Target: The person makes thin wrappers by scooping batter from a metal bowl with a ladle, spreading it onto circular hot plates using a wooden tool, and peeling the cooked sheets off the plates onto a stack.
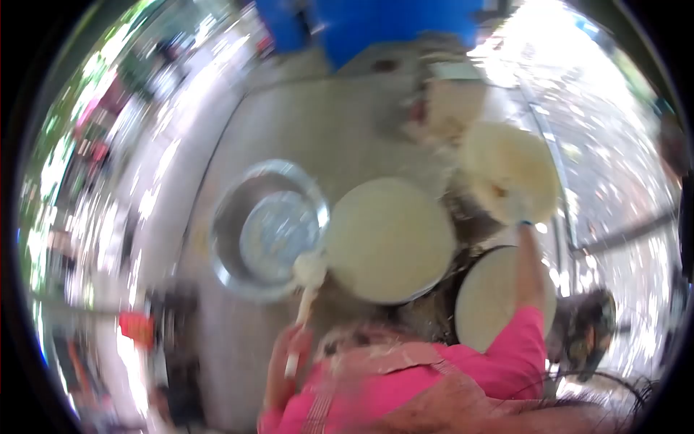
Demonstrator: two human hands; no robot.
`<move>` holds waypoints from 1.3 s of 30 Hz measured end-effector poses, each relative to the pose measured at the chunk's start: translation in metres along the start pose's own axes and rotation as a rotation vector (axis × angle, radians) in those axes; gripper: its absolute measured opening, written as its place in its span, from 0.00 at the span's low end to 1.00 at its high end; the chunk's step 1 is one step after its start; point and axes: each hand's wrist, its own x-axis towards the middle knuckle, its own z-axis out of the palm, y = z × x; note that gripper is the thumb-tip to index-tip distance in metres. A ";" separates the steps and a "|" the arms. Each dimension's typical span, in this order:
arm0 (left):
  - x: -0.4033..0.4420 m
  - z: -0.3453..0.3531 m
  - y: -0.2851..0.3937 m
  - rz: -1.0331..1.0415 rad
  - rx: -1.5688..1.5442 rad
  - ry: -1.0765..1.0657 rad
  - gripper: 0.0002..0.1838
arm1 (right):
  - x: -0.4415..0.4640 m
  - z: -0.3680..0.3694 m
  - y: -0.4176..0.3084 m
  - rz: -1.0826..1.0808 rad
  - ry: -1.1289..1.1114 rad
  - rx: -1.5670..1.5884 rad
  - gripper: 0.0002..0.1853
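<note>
My left hand is closed around the pale handle of a ladle. The ladle's head is coated in whitish stuff and lies between a metal basin and a round pale surface. My right arm stretches forward over a second pale round surface. At its end my right hand reaches the near part of a third pale round, which has a brownish spot. Something blue shows near that wrist. Motion smears the right hand's fingers, so whether they hold anything is unclear.
Behind the rounds stands a light box-like thing, blurred. Large blue containers are at the back. A dark, rough object sits at the right beside the near round. A red thing is at the left.
</note>
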 end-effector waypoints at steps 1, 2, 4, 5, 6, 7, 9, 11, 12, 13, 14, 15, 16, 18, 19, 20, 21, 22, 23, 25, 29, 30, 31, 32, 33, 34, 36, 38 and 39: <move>-0.005 -0.010 0.001 0.012 -0.129 -0.154 0.12 | 0.007 0.002 -0.001 0.040 -0.041 0.168 0.13; -0.007 -0.009 0.006 -0.039 -0.284 -0.169 0.11 | 0.011 0.003 -0.007 0.179 -0.109 0.496 0.14; 0.002 -0.040 0.028 -0.350 -0.715 -0.240 0.12 | 0.013 0.002 -0.036 0.473 -0.224 1.095 0.16; 0.000 -0.053 0.036 -0.299 -0.678 -0.293 0.13 | 0.007 0.003 -0.052 0.510 -0.241 1.186 0.17; 0.001 -0.070 0.041 -0.259 -0.633 -0.399 0.15 | 0.004 0.005 -0.071 0.398 -0.214 1.072 0.15; 0.001 -0.086 0.048 -0.213 -0.588 -0.503 0.17 | 0.002 0.007 -0.090 0.295 -0.176 0.954 0.14; 0.007 -0.119 0.068 -0.080 -0.449 -0.626 0.16 | -0.012 -0.013 -0.155 0.267 -0.237 0.973 0.16; 0.001 -0.123 0.103 0.148 -0.238 -0.359 0.15 | -0.007 -0.069 -0.248 0.354 -0.610 0.775 0.14; 0.006 -0.132 0.131 0.166 -0.216 -0.236 0.15 | -0.006 -0.071 -0.289 0.294 -0.658 0.674 0.15; 0.011 -0.141 0.160 0.179 -0.189 -0.112 0.16 | -0.007 -0.068 -0.326 0.240 -0.705 0.573 0.16; 0.026 -0.160 0.191 0.071 -0.265 -0.083 0.16 | -0.011 -0.060 -0.362 0.071 -0.636 0.519 0.17; 0.043 -0.182 0.219 -0.040 -0.335 -0.050 0.16 | -0.017 -0.051 -0.397 -0.091 -0.566 0.464 0.18; 0.062 -0.208 0.245 -0.131 -0.381 -0.076 0.14 | -0.021 -0.042 -0.436 -0.154 -0.566 0.393 0.19; 0.113 -0.256 0.297 -0.330 -0.461 -0.115 0.10 | -0.026 -0.033 -0.519 -0.154 -0.633 0.316 0.19; 0.135 -0.270 0.318 -0.200 -0.300 -0.060 0.09 | -0.026 -0.033 -0.557 -0.101 -0.702 0.303 0.19; 0.155 -0.281 0.325 -0.077 -0.153 -0.005 0.08 | -0.031 -0.017 -0.581 -0.101 -0.678 0.335 0.19; 0.168 -0.289 0.322 0.045 -0.012 0.050 0.08 | -0.043 0.000 -0.601 -0.106 -0.662 0.364 0.18; 0.180 -0.292 0.326 0.045 0.047 0.154 0.09 | -0.046 0.003 -0.626 -0.099 -0.757 0.277 0.18; 0.196 -0.289 0.338 0.064 0.116 0.250 0.09 | -0.045 0.009 -0.650 -0.095 -0.835 0.198 0.17; 0.226 -0.285 0.352 0.151 0.229 0.440 0.09 | -0.069 0.032 -0.685 -0.120 -0.720 0.217 0.16; 0.344 -0.358 0.330 0.260 0.252 0.443 0.13 | -0.080 0.043 -0.745 -0.017 -0.754 0.204 0.16; 0.331 -0.351 0.345 0.214 0.190 0.347 0.14 | -0.077 0.042 -0.751 0.025 -0.746 0.226 0.16; 0.307 -0.340 0.366 0.169 0.133 0.254 0.15 | -0.072 0.035 -0.751 0.065 -0.750 0.238 0.17; 0.240 -0.291 0.396 0.199 0.410 0.239 0.16 | -0.063 0.021 -0.746 0.107 -0.750 0.256 0.17; 0.224 -0.278 0.405 0.226 0.452 0.266 0.17 | -0.058 0.015 -0.739 0.150 -0.747 0.273 0.18; 0.214 -0.269 0.410 0.251 0.492 0.292 0.19 | -0.061 0.022 -0.729 0.162 -0.710 0.297 0.18; 0.246 -0.293 0.405 0.301 0.564 0.362 0.24 | -0.073 0.042 -0.734 0.149 -0.694 0.199 0.18; 0.289 -0.317 0.393 0.283 0.654 0.512 0.26 | -0.077 0.053 -0.747 0.152 -0.775 0.163 0.19; 0.310 -0.326 0.387 0.275 0.700 0.588 0.27 | -0.075 0.049 -0.755 0.141 -0.785 0.195 0.18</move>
